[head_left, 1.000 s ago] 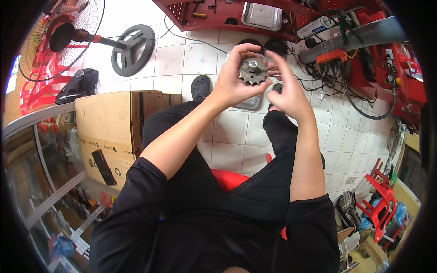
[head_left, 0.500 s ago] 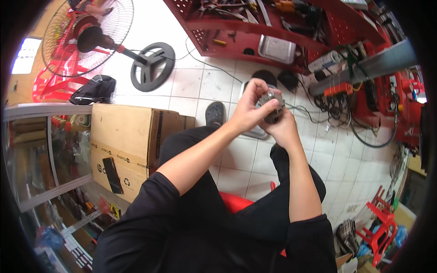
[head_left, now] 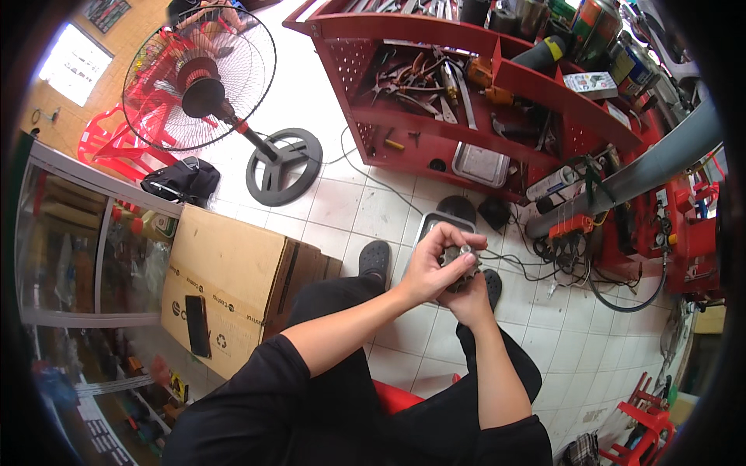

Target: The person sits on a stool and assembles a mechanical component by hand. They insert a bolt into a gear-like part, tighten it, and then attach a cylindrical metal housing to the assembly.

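Floor [head_left: 334,203]: white square tiles with darker joints, washed out by light at 11 o'clock.
Wall [head_left: 109,85]: orange-yellow, 10 o'clock, bearing a bright white panel [head_left: 74,64].
Glass-fronted cabinet [head_left: 93,319]: pale frame, between 8 and 9 o'clock.
Metal shelving [head_left: 420,128]: red, perforated sides, 1 o'clock.
Plastic chairs [head_left: 649,419]: red, 10 and 4 o'clock.

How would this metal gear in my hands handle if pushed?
The gear is probably stiff and heavy for its size, being metal. Toothed, it may catch rather than roll smoothly, and the protruding bolt could make it tip.
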A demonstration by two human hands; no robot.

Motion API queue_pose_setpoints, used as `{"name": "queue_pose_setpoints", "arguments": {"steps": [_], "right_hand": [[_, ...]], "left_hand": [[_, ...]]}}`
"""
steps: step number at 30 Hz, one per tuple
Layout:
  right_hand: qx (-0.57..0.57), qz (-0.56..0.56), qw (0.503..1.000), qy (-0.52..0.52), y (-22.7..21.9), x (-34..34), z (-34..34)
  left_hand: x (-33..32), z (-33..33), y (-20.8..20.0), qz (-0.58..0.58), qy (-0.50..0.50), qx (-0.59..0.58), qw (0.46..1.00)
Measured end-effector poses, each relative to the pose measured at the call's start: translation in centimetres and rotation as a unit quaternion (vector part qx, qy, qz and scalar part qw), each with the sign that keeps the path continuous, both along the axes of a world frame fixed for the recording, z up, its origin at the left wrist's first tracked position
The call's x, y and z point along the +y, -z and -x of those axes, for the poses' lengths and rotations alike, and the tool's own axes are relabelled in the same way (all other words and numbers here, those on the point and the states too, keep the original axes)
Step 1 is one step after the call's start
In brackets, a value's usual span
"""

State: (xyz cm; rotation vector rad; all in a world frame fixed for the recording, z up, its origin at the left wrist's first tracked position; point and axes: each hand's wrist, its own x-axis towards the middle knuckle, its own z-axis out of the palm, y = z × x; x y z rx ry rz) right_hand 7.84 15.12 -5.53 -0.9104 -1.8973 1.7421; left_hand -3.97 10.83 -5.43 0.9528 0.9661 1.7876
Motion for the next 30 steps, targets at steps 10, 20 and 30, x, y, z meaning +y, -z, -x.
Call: {"name": "queue_pose_setpoints", "arguments": {"steps": [10,20,30], "right_hand": [[0.021,-0.006,0.999,-0.023,-0.8,0.0,-1.6],[-0.035,-0.048,0.998,-0.017,-2.3,-0.5,-1.9],[-0.029,-0.104,0.994,-0.015,-0.8,-0.5,-2.0]], "left_hand": [[-0.4,-1.5,-1.9,-0.065,-0.017,0.035,0.997],[-1.0,-2.1,-2.9,-0.072,0.006,0.024,0.997],[-1.0,-2.2,-2.9,-0.082,0.026,0.009,0.996]]}}
